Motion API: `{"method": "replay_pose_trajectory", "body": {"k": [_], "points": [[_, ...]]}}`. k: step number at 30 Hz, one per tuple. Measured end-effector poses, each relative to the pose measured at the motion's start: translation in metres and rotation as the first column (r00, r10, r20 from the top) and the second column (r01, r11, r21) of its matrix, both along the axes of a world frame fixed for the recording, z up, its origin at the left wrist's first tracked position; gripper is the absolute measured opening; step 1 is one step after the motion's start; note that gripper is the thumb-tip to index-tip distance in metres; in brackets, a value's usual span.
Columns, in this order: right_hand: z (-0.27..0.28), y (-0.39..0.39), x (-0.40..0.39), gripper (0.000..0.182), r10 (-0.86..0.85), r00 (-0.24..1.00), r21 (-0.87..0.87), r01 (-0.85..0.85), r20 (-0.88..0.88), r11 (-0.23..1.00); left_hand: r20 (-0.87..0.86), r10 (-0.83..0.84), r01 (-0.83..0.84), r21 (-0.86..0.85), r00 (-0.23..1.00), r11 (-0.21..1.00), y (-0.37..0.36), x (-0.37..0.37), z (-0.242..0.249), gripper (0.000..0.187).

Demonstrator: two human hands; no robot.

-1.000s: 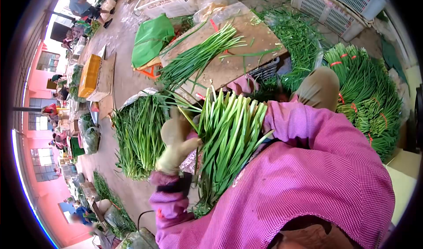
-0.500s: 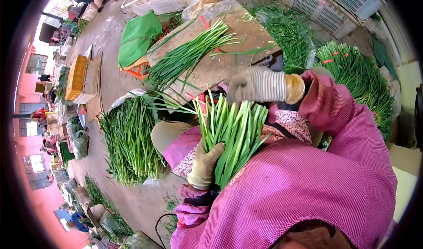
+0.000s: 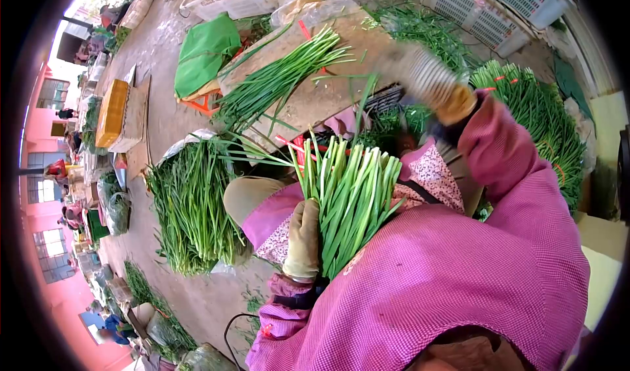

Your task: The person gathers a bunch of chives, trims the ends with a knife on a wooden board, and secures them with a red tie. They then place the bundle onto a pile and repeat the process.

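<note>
Brown wooden board table (image 3: 328, 95) sits ahead, loose long green chive stalks (image 3: 279, 82) lying across it, long axis running from lower left to upper right. Upright bundle of green chive stalks (image 3: 351, 200) stands against the lap, tips up and away, left gloved hand (image 3: 304, 238) closed around its lower part. Right gloved hand (image 3: 426, 75) is blurred above the board's right end, nearer the loose stalks; cannot tell if it grips anything

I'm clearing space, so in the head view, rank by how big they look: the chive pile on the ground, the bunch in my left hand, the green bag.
1. chive pile
2. bunch, though nearness to the camera inflates it, so its lead over the bag is unsure
3. green bag
</note>
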State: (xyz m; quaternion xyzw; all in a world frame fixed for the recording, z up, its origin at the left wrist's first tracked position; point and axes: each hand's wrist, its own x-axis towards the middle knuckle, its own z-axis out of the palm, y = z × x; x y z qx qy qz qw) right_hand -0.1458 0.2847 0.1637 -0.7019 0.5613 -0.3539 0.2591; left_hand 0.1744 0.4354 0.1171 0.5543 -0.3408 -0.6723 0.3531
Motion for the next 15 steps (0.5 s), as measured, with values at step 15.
{"method": "replay_pose_trajectory", "body": {"k": [15], "points": [[-0.025,0.013,0.08,0.016,0.62,0.765,0.37,-0.533,-0.175,0.761,0.058,-0.003,0.004,-0.016,0.998,1.0,0.002,-0.01,0.008,0.027]]}}
